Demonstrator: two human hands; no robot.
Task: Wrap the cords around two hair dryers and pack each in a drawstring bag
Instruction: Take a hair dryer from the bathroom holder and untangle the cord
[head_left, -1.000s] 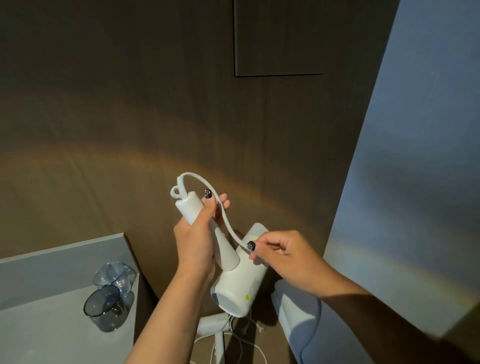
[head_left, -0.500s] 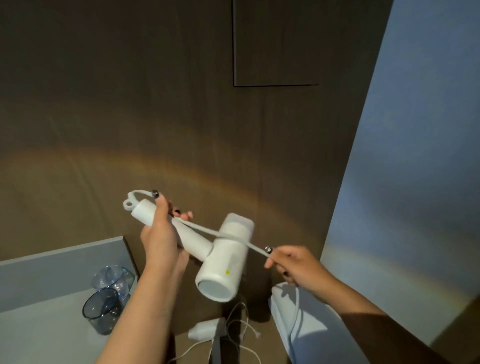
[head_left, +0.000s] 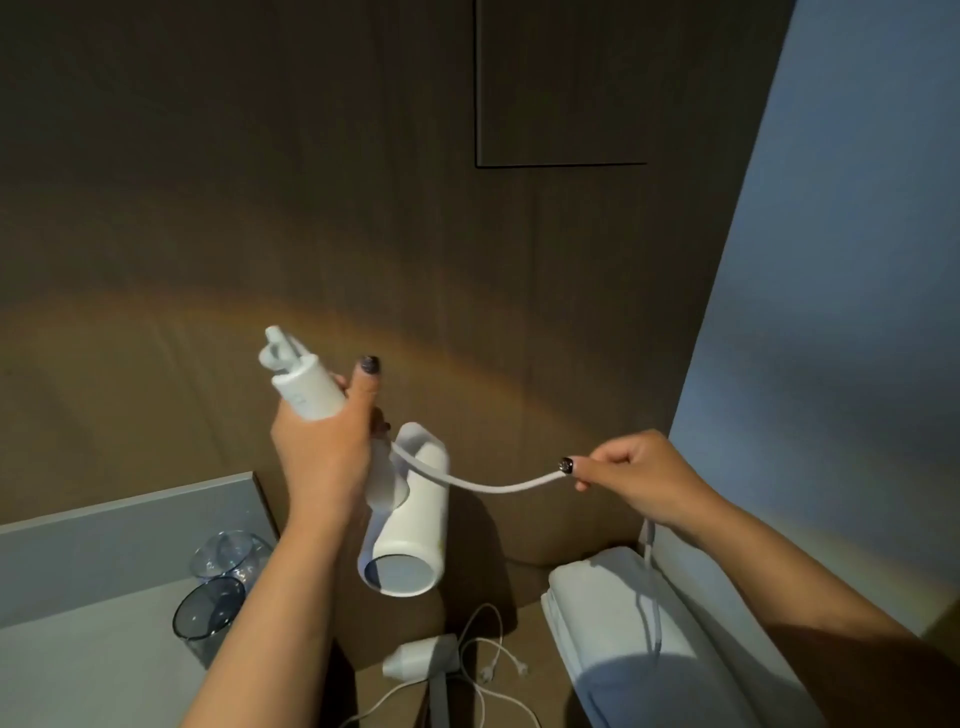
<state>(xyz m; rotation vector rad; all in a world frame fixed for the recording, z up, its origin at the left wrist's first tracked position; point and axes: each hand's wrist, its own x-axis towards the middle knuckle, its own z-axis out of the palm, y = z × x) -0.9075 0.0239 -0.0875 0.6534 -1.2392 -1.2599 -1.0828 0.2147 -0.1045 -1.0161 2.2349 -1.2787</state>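
Left hand (head_left: 317, 457) grips white plastic hair dryer (head_left: 405, 519) by its handle, held mid-air w/ nozzle facing near, while right hand (head_left: 636, 475) pinches its white cord (head_left: 483, 483) out to the right, prob. keeping slack to wrap round.

The white hair dryer (head_left: 410, 519) hangs in the air, handle end up toward eleven o'clock, barrel mouth facing down. Its white cord (head_left: 483, 483) sags away toward three o'clock.
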